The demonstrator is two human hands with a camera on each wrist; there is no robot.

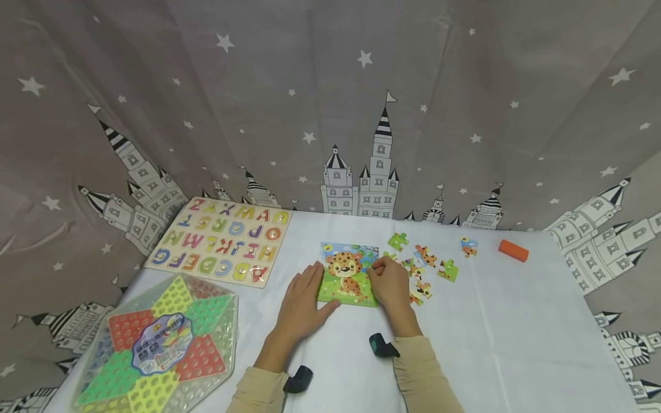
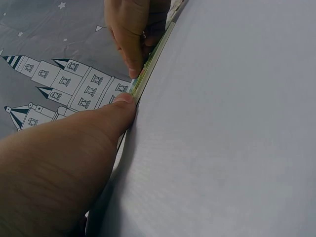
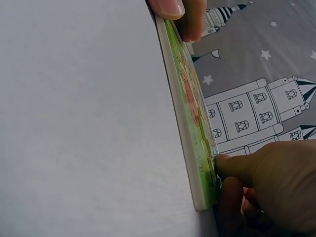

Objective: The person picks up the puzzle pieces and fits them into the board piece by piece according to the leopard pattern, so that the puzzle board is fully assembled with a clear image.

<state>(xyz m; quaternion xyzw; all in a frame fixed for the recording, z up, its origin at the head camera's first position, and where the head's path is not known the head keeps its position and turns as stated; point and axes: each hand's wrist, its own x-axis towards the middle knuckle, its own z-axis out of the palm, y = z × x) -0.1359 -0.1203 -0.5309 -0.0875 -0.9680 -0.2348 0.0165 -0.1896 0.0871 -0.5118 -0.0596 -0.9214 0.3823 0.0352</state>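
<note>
A small jigsaw board [image 1: 347,284] with a spotted leopard cub on green grass lies on the white table. My left hand [image 1: 302,301] rests along its left edge, fingers straight, the thumb touching the lower edge. At the board's right side, my right hand [image 1: 391,285] has curled fingers and pinches a puzzle piece, mostly hidden under the fingertips. In the right wrist view the thumb [image 3: 237,165] is low over the board's surface [image 3: 187,91]. Loose puzzle pieces [image 1: 426,256] lie scattered just right of that hand, some partly behind it.
A wooden alphabet board [image 1: 219,241] lies at the back left. In front of it is a hexagonal star-patterned game board [image 1: 160,344] in clear wrapping. An orange cylinder [image 1: 513,250] lies at the far right, near a separate blue puzzle piece [image 1: 469,246]. A castle-print curtain [image 1: 330,115] hangs behind.
</note>
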